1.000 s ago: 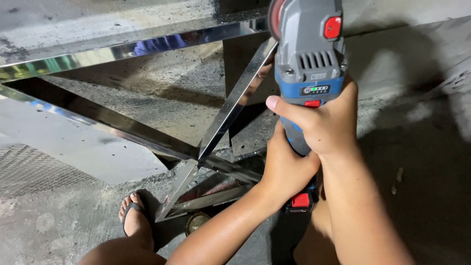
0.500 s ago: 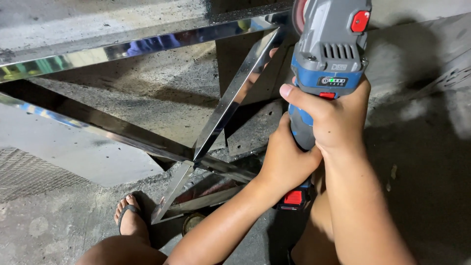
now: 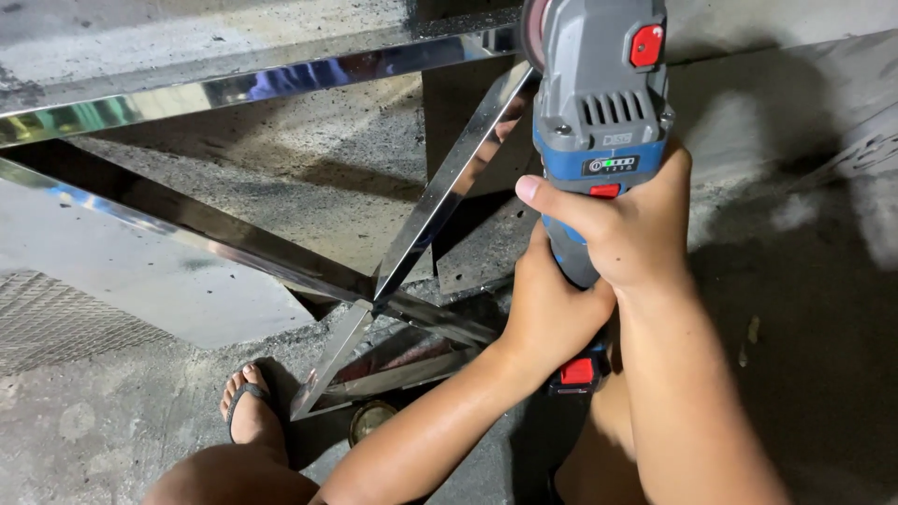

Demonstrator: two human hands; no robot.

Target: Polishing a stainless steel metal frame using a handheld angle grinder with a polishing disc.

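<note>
We look down at our own two hands gripping a cordless angle grinder point(image 3: 599, 112), grey at the head and blue at the body, with red buttons. Our right hand point(image 3: 627, 229) is closed firmly round the body just below the blue band, thumb laid across the front. Our left hand point(image 3: 547, 313) is wrapped round the handle lower down, just above the red catch of the battery.

The grinder sits at the upper middle of the view, its reddish disc point(image 3: 535, 33) beside the top end of a slanting mirror-bright steel bar point(image 3: 449, 192). That bar belongs to a polished metal frame point(image 3: 187, 229) that lies over a rough concrete floor point(image 3: 795, 355).

We judge the tool to be fairly heavy and rigid, with a hard plastic shell that gives a sure grip; two hands on body and handle, well clear of the disc, seem the safe hold. The steel looks stiff, smooth and slippery.

Below left, our foot in a dark sandal point(image 3: 248, 411) rests on the floor beside the frame's lower corner.

The disc is cut off by the top edge, so we cannot tell whether it touches the bar. The battery is mostly hidden behind our arms, and a small round object point(image 3: 371, 421) near the foot is too dim to name.
</note>
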